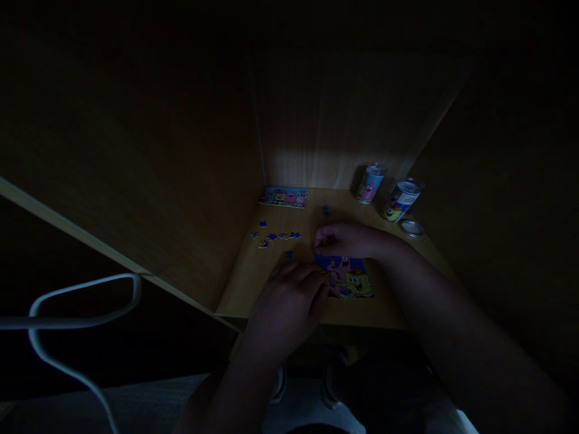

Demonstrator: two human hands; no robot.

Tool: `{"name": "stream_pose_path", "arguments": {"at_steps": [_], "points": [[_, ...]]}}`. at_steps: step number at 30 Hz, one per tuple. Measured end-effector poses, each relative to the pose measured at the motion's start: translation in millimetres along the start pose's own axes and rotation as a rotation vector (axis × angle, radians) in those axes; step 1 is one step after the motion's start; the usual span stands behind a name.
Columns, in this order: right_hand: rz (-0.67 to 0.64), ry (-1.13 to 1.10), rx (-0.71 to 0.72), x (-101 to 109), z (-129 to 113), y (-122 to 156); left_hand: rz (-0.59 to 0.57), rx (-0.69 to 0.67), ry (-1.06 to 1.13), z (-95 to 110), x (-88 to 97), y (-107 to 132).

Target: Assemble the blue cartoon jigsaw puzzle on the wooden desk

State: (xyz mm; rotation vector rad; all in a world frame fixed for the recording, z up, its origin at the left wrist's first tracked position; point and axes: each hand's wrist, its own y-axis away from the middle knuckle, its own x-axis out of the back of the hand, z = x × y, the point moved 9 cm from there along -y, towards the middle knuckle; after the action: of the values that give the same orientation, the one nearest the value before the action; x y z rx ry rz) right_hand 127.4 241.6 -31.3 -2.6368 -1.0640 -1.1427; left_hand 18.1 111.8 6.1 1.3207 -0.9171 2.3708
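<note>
A partly assembled jigsaw puzzle with yellow and pink cartoon figures on blue lies near the front of the wooden surface. My left hand rests at its left edge, fingers laid over that side and thumb apart. At the puzzle's upper left corner, my right hand has its fingers curled in and pressed together; whatever is between the fingertips is hidden. Loose puzzle pieces lie in a rough row to the left. One dark piece sits just above my left hand, and a small piece lies beyond the right.
A picture card lies at the back left. Two cartoon-printed cans stand at the back right, beside a round lid. Wooden panels enclose the surface. A white cable loops at the lower left. The light is dim.
</note>
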Motion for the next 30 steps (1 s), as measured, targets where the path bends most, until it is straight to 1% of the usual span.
{"name": "stream_pose_path", "arguments": {"at_steps": [7, 11, 30], "points": [[-0.003, -0.031, -0.018, -0.2, -1.5, 0.7, -0.012, 0.004, -0.007, 0.1, -0.3, 0.3], [0.003, -0.022, 0.001, 0.0, 0.1, -0.4, -0.021, 0.009, -0.012, 0.6, 0.5, -0.3], [-0.012, -0.05, -0.009, -0.6, -0.3, 0.9, -0.018, 0.012, 0.002, -0.9, -1.3, 0.3]]}}
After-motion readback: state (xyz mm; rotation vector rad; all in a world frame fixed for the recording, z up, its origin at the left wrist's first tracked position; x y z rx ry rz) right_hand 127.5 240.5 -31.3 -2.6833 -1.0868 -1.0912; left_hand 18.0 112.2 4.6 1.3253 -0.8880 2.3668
